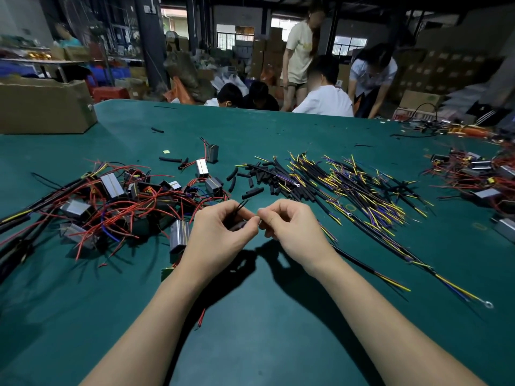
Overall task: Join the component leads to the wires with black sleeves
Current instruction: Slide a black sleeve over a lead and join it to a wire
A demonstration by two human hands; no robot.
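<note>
My left hand (223, 229) pinches thin black leads with a short black sleeve (240, 224) at the fingertips. My right hand (289, 224) pinches a fine wire end right beside it, fingertips nearly touching. A silver box component (179, 235) lies just left of my left wrist. From under my right wrist a black sheathed cable (362, 264) with yellow and blue cores runs right to a ring terminal (488, 304). What exactly meets between the fingertips is too small to tell.
A tangle of components with red wires (106, 201) lies at the left. Loose black sleeves (256, 178) and a heap of cables (351, 188) lie behind my hands. More components (479, 174) sit far right, a cardboard box (44, 107) back left. Several people stand beyond the green table (250, 316).
</note>
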